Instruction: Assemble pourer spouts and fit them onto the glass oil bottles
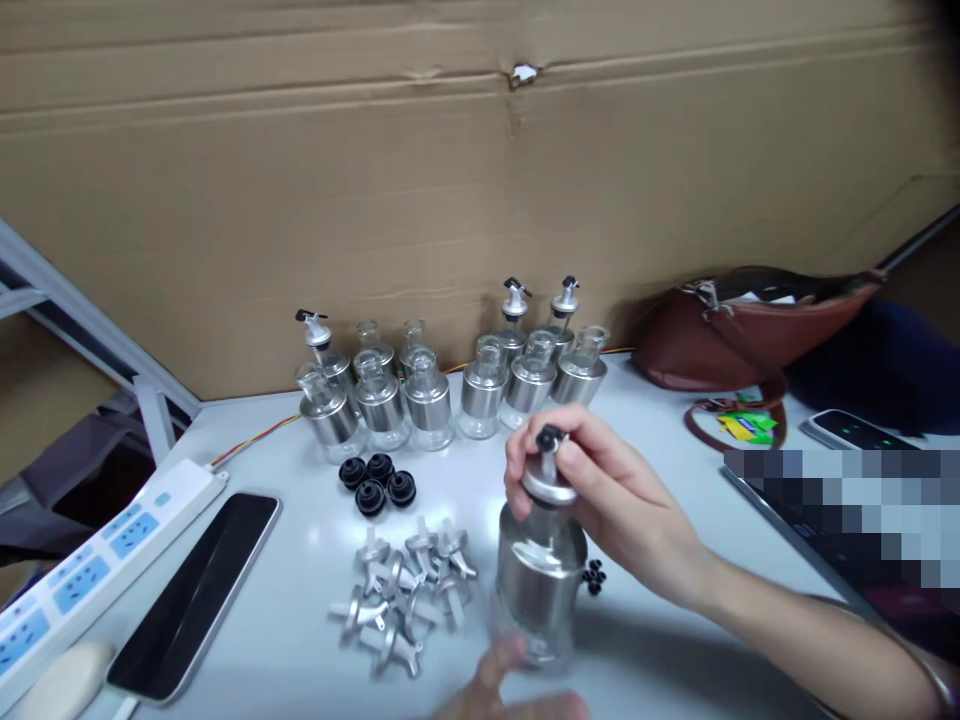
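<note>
My right hand point(600, 480) is closed around the silver pour spout point(551, 482) with a black flip cap, at the neck of a glass oil bottle point(541, 570) wrapped in a steel band. The bottle is upright; I cannot tell whether its base rests on the table. My left hand point(517, 690) shows only partly at the bottom edge, blurred, fingers apart beside the bottle's base. Left of the bottle lies a pile of silver spout parts point(409, 595). Black ridged stoppers point(377, 484) sit beyond them, and small black caps point(594, 577) lie right of the bottle.
Several banded bottles point(427, 405) stand at the back before a cardboard wall point(337, 200); three carry spouts. A power strip point(112, 560), a phone point(196, 595) and a white rounded object point(69, 682) lie left. A brown bag point(720, 345) and a dark device point(862, 432) are right.
</note>
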The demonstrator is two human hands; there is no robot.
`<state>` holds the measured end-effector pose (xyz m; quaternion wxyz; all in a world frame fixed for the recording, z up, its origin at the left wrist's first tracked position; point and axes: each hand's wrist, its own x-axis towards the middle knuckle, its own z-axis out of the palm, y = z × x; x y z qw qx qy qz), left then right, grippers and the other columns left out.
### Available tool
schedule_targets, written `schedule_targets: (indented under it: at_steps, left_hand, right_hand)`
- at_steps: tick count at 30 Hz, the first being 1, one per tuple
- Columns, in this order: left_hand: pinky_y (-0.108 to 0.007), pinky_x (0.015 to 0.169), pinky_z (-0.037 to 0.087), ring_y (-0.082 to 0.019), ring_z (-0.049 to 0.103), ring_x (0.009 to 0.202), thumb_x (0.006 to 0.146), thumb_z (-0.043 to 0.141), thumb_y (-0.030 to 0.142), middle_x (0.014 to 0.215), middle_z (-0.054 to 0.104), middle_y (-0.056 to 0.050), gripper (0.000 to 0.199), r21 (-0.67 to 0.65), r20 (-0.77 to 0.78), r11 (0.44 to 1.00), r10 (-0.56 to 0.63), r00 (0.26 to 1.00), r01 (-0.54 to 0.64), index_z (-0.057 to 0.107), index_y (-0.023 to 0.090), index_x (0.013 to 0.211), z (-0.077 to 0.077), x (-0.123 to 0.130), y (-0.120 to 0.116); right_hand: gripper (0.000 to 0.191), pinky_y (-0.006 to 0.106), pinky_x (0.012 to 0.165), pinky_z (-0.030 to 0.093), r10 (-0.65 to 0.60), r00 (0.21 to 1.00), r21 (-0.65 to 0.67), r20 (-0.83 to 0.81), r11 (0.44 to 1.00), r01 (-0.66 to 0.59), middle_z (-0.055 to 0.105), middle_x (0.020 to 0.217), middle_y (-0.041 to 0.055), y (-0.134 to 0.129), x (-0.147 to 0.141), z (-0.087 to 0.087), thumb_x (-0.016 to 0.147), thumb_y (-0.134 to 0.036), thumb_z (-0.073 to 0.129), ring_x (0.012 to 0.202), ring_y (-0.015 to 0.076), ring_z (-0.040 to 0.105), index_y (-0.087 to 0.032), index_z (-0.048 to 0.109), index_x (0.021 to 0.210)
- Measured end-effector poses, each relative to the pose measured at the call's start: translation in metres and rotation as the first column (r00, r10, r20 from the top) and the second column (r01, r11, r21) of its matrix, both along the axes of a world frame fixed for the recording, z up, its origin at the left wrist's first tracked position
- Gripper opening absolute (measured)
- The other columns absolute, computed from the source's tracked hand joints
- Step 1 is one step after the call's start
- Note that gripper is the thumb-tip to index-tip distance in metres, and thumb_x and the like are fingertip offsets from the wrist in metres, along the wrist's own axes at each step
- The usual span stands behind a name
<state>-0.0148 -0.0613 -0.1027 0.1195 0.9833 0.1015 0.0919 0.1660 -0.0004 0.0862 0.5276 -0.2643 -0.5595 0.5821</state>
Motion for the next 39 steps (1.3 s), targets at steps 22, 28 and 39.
schedule_targets:
  at_steps: [22,28,39]
  left_hand:
    - [-0.049,0.099,0.037,-0.034,0.048,0.116,0.064,0.077,0.033,0.128,0.046,-0.016,0.086,-0.971,0.227,0.209,0.661,0.715,0.116,0.032,0.018,0.135,0.095,0.029,0.016]
    - [-0.047,0.102,0.035,-0.034,0.047,0.122,0.064,0.080,0.032,0.130,0.050,-0.013,0.079,-0.982,0.188,0.126,0.643,0.742,0.139,0.039,0.019,0.131,0.102,0.029,0.020]
    - [-0.048,0.103,0.038,-0.034,0.052,0.121,0.068,0.072,0.023,0.123,0.058,-0.014,0.062,-0.969,0.239,0.088,0.575,0.782,0.231,0.049,0.015,0.125,0.121,0.035,0.022]
  right_hand:
    - [0.031,0.022,0.075,0.052,0.005,0.989,-0.254,-0.145,0.966,-0.042,0.066,0.091,0.0006,-0.014,-0.007,-0.025,0.084,-0.047,0.066,0.081,0.0099,0.065,-0.022,0.065,0.102]
    - [0.028,0.019,0.074,0.053,-0.125,0.992,-0.181,-0.020,0.976,0.119,0.068,0.088,0.0013,-0.018,-0.009,-0.022,0.086,-0.049,0.063,0.081,0.0093,0.066,-0.021,0.067,0.091]
    - [0.030,0.026,0.058,0.049,-0.174,0.963,0.038,0.203,0.985,0.170,0.064,0.072,0.0022,-0.030,-0.012,-0.026,0.091,-0.050,0.054,0.063,0.0128,0.059,-0.020,0.055,0.091]
